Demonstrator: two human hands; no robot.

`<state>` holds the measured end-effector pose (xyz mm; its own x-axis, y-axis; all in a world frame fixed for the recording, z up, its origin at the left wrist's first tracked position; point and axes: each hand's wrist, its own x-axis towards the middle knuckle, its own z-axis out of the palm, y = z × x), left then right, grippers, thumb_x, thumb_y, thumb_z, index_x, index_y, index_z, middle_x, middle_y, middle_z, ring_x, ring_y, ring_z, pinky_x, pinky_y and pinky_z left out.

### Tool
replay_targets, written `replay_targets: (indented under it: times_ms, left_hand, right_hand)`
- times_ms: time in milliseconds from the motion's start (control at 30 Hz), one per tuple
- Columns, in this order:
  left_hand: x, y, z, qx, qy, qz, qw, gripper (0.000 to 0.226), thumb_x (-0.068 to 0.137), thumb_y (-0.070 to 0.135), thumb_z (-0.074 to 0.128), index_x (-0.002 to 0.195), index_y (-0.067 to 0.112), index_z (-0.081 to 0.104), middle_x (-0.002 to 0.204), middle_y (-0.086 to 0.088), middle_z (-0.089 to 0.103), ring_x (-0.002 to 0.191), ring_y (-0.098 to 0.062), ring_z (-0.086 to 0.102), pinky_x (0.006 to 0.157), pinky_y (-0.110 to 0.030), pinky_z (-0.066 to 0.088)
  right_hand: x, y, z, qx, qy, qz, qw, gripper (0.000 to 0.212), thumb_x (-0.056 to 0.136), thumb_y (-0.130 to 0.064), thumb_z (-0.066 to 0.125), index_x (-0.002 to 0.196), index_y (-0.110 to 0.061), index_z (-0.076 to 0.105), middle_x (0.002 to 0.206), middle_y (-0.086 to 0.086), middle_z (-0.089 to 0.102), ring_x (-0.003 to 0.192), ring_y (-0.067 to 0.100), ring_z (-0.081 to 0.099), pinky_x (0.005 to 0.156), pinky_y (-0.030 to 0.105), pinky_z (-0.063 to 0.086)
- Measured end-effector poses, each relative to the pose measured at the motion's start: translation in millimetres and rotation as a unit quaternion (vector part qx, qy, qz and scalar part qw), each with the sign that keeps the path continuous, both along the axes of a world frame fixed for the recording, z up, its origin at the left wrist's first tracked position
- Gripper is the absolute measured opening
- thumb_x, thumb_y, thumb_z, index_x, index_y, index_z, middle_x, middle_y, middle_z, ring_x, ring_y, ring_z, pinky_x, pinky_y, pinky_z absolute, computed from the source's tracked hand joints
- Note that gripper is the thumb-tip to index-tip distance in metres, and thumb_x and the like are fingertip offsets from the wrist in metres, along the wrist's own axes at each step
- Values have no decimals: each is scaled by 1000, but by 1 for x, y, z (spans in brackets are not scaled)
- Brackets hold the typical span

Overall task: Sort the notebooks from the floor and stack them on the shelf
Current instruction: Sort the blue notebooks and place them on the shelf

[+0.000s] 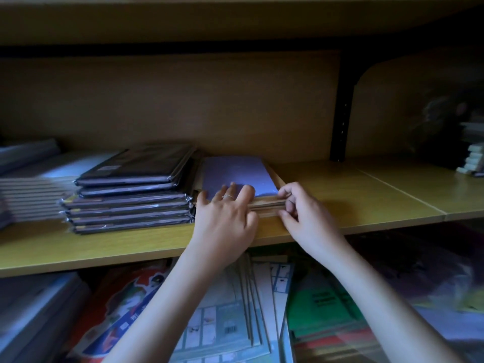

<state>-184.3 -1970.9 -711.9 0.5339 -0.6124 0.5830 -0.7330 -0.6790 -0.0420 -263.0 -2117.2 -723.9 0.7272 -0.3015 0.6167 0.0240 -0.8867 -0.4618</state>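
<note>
Motion blur and dim light smear the right end of the shelf (340, 184). The notebook stack (239, 176), purple cover on top, sits mid-shelf touching wrapped dark packs (131, 189). Left hand (225, 218) lies open, fingers flat on the cover; right hand (303, 216) pinches the stack's near right corner

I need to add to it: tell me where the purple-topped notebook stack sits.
In the head view the purple-topped stack sits mid-shelf, right beside the plastic-wrapped dark notebooks, with both hands on its front edge.
</note>
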Motion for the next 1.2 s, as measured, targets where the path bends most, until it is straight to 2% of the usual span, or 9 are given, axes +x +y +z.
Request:
replay_targets:
  times_ms: [167, 267, 400, 467, 567, 733, 900, 1067, 1200]
  left_hand:
    - [10, -11, 0, 41, 21, 58, 997, 50, 77, 41, 10, 119, 30, 34, 142, -10, 42, 133, -28, 35, 105, -48, 23]
    - [16, -13, 6, 27, 58, 62, 996, 49, 77, 43, 16, 120, 30, 36, 144, -9, 40, 136, -31, 29, 109, -48, 19]
    - [6, -9, -2, -2, 64, 63, 996, 60, 81, 48, 8, 129, 28, 39, 152, -12, 28, 144, -28, 14, 113, -44, 12]
    - [-4, -3, -8, -24, 33, 55, 998, 66, 84, 52, 8, 129, 22, 47, 147, -13, 38, 140, -28, 27, 111, -43, 22]
    - [-6, 4, -13, -34, -26, 40, 998, 58, 87, 53, 24, 117, 17, 58, 123, -13, 55, 113, -31, 51, 96, -42, 39]
    - [0, -4, 4, -50, 50, 79, 994, 74, 77, 60, 9, 117, 18, 56, 118, -7, 52, 110, -27, 47, 92, -38, 34]
    - [-2, -10, 5, -43, 63, 102, 992, 67, 80, 55, 16, 121, 15, 53, 124, -9, 51, 115, -28, 45, 98, -42, 30]
    - [-43, 0, -26, -100, -31, -114, 988, 35, 81, 33, 45, 106, 14, 60, 110, -6, 58, 99, -25, 53, 88, -36, 38]
    - [-77, 4, -64, -44, -84, -271, 958, 23, 79, 18, 56, 98, 9, 64, 108, -9, 62, 97, -29, 56, 86, -39, 41]
  right_hand:
    - [0, 0, -1, 6, -1, 6, 1000, 30, 89, -16, 59, 113, -27, 45, 74, -12, 44, 64, 2, 49, 56, 20, 40]
    - [1, -1, -1, 9, 2, 10, 1000, 32, 89, -16, 58, 115, -28, 44, 74, -11, 45, 64, 2, 49, 55, 19, 39]
    - [1, -1, -1, 12, 8, 10, 1000, 34, 88, -16, 59, 116, -29, 44, 75, -12, 45, 65, 3, 50, 58, 22, 43]
    - [1, 0, -1, 14, 8, 10, 1000, 35, 88, -16, 59, 116, -29, 44, 76, -13, 45, 65, 2, 50, 59, 24, 45]
    - [0, 0, -1, 13, 7, 9, 1000, 36, 88, -16, 60, 117, -29, 44, 76, -13, 45, 66, 2, 50, 60, 24, 46]
    - [-1, 2, 1, 3, 21, -1, 1000, 38, 89, -15, 59, 120, -28, 43, 76, -15, 43, 65, 2, 50, 60, 26, 49]
    - [-1, 2, -1, -12, 17, -14, 1000, 36, 89, -18, 58, 120, -29, 43, 75, -16, 44, 62, 0, 47, 51, 19, 40]
    - [-18, 7, -4, 16, 1, 21, 1000, 28, 89, -16, 56, 112, -30, 49, 83, -13, 52, 74, 8, 55, 62, 30, 47]
    - [-71, 17, -27, 39, -108, 49, 992, 16, 87, -3, 56, 95, -15, 59, 86, -7, 53, 79, 6, 53, 71, 13, 42]
